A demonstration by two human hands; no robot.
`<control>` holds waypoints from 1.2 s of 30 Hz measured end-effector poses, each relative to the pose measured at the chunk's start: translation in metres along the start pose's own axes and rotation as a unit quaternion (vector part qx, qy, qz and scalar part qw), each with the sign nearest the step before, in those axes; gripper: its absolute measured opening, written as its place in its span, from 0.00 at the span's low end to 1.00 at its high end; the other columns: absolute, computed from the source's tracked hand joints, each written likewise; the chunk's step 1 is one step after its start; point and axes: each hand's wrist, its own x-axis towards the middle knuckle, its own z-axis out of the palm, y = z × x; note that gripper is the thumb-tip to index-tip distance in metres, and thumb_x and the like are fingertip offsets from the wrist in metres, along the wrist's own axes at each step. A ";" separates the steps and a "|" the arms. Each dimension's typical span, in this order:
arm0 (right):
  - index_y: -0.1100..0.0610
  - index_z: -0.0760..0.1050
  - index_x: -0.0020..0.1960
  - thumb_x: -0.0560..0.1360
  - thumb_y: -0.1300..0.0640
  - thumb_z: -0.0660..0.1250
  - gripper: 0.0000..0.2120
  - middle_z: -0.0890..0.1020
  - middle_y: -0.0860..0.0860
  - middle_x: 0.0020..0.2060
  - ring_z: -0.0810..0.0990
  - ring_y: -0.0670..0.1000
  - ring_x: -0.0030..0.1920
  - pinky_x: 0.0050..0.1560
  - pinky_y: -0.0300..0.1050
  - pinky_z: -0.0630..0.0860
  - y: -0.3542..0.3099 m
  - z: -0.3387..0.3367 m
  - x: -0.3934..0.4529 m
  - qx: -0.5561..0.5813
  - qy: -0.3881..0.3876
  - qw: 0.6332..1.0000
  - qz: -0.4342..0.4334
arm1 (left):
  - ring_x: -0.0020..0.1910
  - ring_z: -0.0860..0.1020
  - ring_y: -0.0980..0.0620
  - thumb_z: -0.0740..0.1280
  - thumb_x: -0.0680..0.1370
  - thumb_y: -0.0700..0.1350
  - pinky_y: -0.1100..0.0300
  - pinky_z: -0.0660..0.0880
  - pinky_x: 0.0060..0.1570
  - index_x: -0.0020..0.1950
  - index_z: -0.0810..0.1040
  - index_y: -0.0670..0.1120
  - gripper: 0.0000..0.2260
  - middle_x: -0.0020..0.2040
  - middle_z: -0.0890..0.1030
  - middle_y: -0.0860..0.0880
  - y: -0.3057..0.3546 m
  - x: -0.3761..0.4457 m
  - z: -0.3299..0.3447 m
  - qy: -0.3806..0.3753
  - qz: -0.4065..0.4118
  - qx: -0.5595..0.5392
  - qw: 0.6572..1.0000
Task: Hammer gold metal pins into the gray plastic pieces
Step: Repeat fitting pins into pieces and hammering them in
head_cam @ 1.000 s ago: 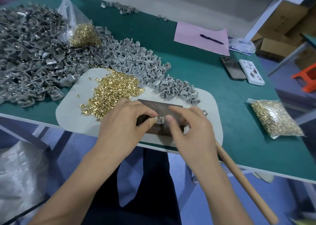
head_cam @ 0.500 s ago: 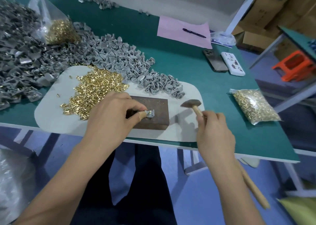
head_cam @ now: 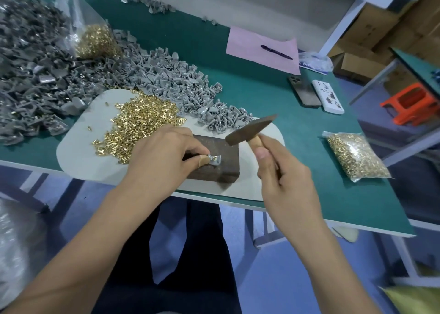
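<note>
Pin stock: loose heap of gold metal pins on pale mat, left of block.
Left hand: pinching small gray plastic piece on dark rectangular metal block, pin seated.
Right hand: gripping wooden-handled hammer; lifted off mat since half-second earlier, now poised above piece.
Status: strike imminent.
</note>
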 end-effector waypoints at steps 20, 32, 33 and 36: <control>0.37 0.73 0.63 0.84 0.38 0.52 0.15 0.73 0.37 0.29 0.70 0.47 0.30 0.30 0.41 0.64 -0.001 0.005 0.003 -0.072 -0.062 0.995 -0.004 | 0.52 0.72 0.58 0.71 0.73 0.63 0.55 0.73 0.47 0.49 0.84 0.64 0.07 0.44 0.80 0.62 0.001 0.005 -0.006 -0.032 -0.006 0.029 0.999; 0.40 0.74 0.67 0.85 0.41 0.54 0.15 0.73 0.36 0.30 0.69 0.46 0.30 0.33 0.42 0.67 -0.004 0.003 -0.001 -0.002 0.021 1.000 0.021 | 0.51 0.74 0.57 0.73 0.73 0.61 0.56 0.70 0.43 0.46 0.85 0.64 0.05 0.42 0.80 0.62 0.000 0.007 -0.006 -0.027 -0.008 0.030 0.999; 0.41 0.74 0.67 0.85 0.41 0.53 0.16 0.74 0.35 0.30 0.69 0.46 0.31 0.33 0.42 0.67 -0.005 0.003 -0.002 0.001 0.017 1.000 0.019 | 0.51 0.74 0.57 0.73 0.73 0.61 0.56 0.70 0.43 0.46 0.85 0.64 0.05 0.42 0.80 0.62 0.000 0.006 -0.005 -0.026 -0.009 0.031 0.999; 0.39 0.73 0.67 0.83 0.38 0.52 0.18 0.74 0.34 0.30 0.67 0.47 0.33 0.36 0.47 0.69 -0.005 0.003 -0.004 -0.069 -0.063 0.996 0.009 | 0.51 0.74 0.57 0.74 0.73 0.60 0.55 0.73 0.44 0.46 0.85 0.64 0.04 0.42 0.80 0.62 -0.001 0.006 -0.005 -0.022 -0.012 0.024 0.999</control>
